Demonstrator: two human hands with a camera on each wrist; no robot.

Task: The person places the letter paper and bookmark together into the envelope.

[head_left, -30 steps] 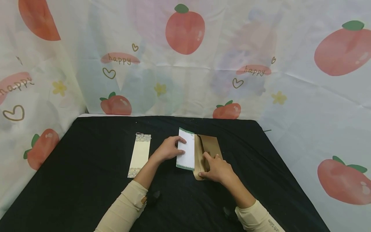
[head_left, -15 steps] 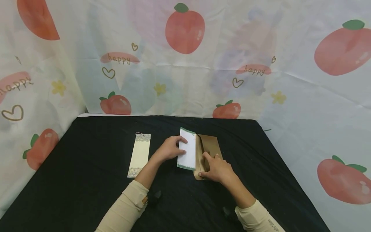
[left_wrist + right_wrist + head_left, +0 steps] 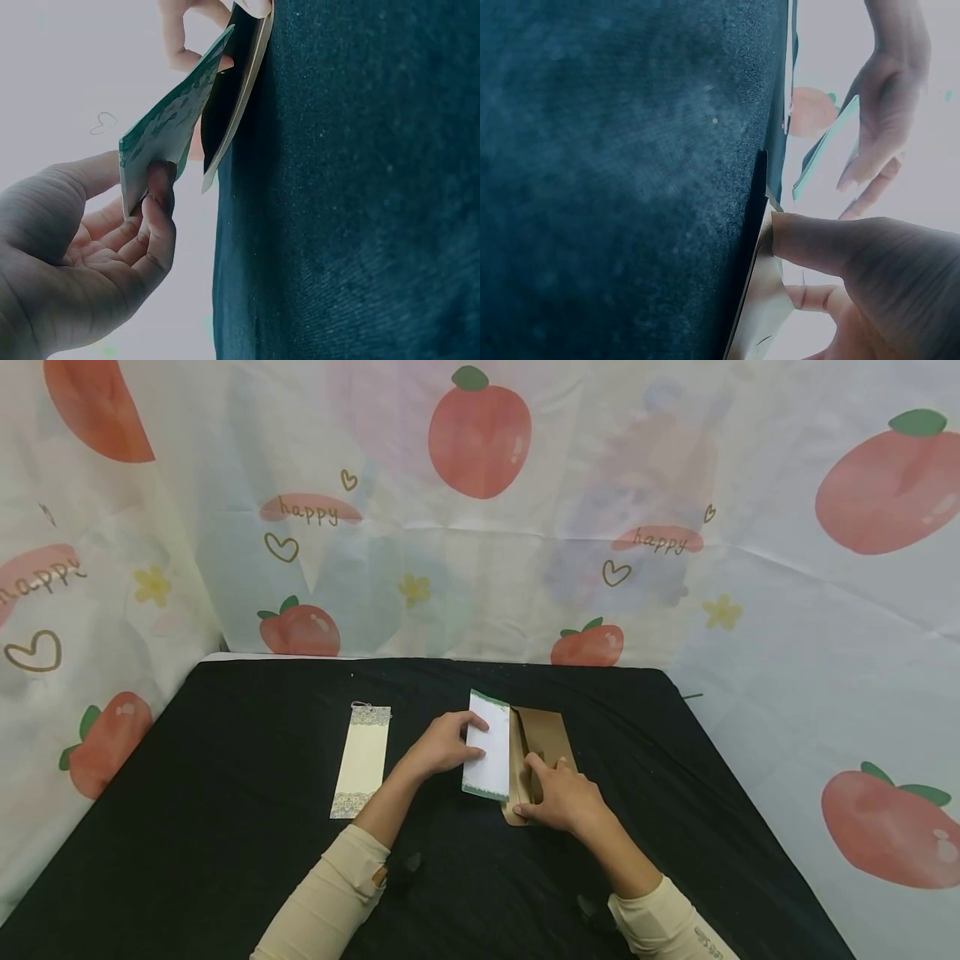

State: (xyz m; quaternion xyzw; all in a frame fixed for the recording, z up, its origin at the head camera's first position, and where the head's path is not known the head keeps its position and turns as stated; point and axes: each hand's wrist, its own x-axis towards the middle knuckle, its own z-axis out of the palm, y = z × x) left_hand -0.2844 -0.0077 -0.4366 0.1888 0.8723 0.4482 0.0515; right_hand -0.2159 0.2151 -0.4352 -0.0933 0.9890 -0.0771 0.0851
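Mid-frame, the left hand pinched a white card at the gaping brown envelope that the right hand gripped, and if that grip slackened, the card might have snagged and bent.

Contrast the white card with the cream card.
The white card has green edging; the cream card has greyish patterned bands. The left hand holds the white card, while the cream card lies on the black cloth. Both are pale and decorated at their ends.
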